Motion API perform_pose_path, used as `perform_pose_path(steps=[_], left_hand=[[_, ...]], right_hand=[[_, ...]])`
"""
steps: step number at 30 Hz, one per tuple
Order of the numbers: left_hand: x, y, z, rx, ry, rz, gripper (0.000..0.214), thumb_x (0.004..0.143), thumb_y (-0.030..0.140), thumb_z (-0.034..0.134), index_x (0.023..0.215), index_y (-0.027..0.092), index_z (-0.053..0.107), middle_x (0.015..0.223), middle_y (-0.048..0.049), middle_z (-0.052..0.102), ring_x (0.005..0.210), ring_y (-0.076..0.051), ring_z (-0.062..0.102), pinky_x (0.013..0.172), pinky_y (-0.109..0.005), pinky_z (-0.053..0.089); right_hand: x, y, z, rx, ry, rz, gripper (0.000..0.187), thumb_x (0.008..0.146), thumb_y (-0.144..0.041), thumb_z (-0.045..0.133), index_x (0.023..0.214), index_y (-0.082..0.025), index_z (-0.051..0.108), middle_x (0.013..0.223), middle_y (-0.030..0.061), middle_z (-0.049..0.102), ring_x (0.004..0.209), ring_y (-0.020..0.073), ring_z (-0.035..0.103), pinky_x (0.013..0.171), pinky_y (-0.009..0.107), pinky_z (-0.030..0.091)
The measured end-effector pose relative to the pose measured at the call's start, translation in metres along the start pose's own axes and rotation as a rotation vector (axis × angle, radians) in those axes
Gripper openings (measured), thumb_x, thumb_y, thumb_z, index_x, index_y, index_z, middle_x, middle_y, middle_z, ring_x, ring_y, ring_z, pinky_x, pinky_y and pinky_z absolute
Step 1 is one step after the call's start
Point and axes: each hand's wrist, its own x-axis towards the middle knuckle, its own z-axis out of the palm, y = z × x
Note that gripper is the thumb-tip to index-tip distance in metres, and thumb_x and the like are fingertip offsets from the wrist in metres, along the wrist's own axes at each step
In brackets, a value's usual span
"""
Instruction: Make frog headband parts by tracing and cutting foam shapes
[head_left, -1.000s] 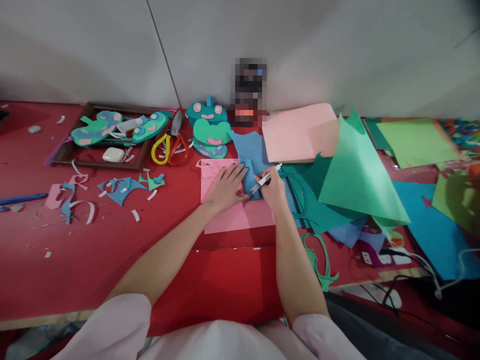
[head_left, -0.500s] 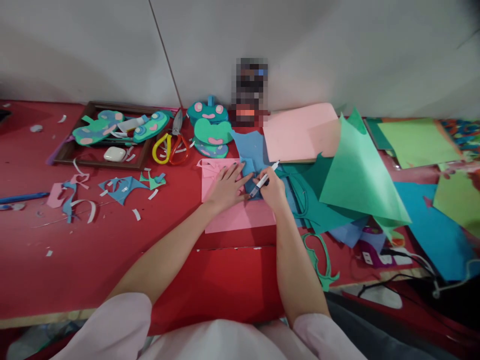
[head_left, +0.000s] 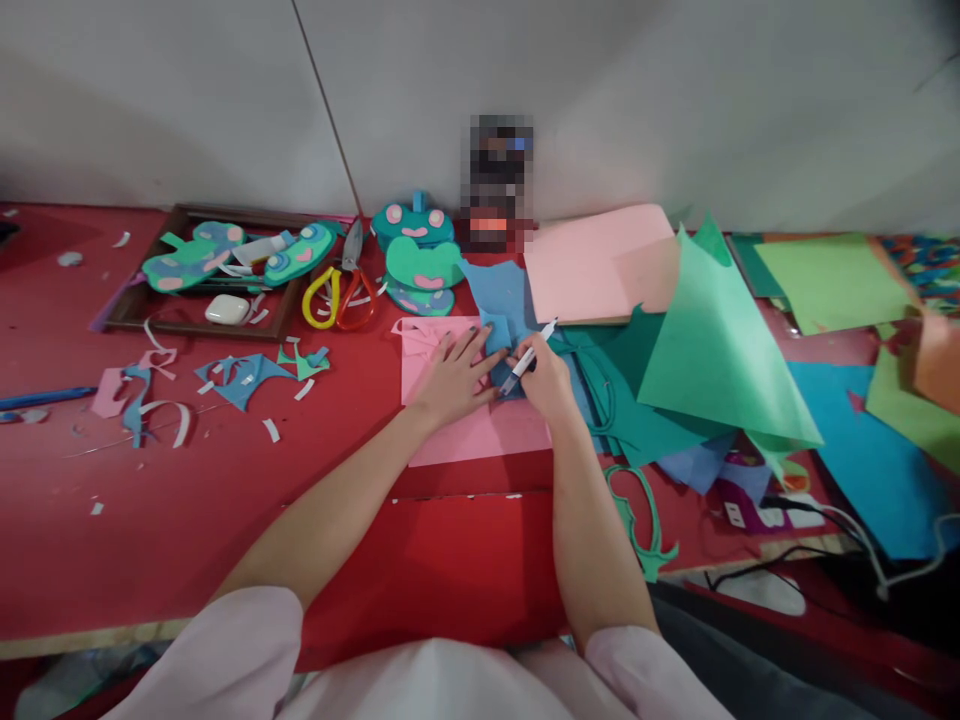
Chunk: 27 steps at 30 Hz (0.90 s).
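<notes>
White pen (head_left: 521,365) tilts slightly steeper than before, pinched by the right hand (head_left: 550,381). Left of it, the left hand (head_left: 454,378) lies spread flat.

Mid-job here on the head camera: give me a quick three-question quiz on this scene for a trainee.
1. What does the right grip hold?
2. What does the left grip lie over? A) the scissors; B) the pink sheets; C) the wall.
3. True or false: the white case lies within the wooden frame.

Key: 1. a white pen; 2. B; 3. true.
</notes>
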Motion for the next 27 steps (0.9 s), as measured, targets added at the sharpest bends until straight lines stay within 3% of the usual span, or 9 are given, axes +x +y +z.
perform_pose_path(steps=[15,27], left_hand=[[0.0003,0.002,0.0006,0.003,-0.031,-0.031,0.064,0.089,0.054,0.043,0.147,0.028,0.032,0.159,-0.005,0.016,0.147,-0.026,0.015,0.119,-0.049,0.008],[0.0002,0.0029,0.0008,-0.001,-0.019,-0.032,0.061,0.091,0.051,0.04,0.146,0.026,0.034,0.159,-0.0068,0.019,0.147,-0.025,0.017,0.118,-0.051,0.009]], right_hand=[[0.0023,0.006,0.0017,-0.01,0.01,-0.101,0.008,0.081,-0.02,0.054,0.079,-0.023,0.047,0.077,0.0022,0.056,0.075,0.019,0.053,0.071,0.034,0.043],[0.0027,0.0086,0.003,-0.025,0.005,-0.09,0.007,0.081,-0.019,0.054,0.08,-0.024,0.048,0.078,0.0025,0.056,0.077,0.0203,0.053,0.071,0.035,0.042]])
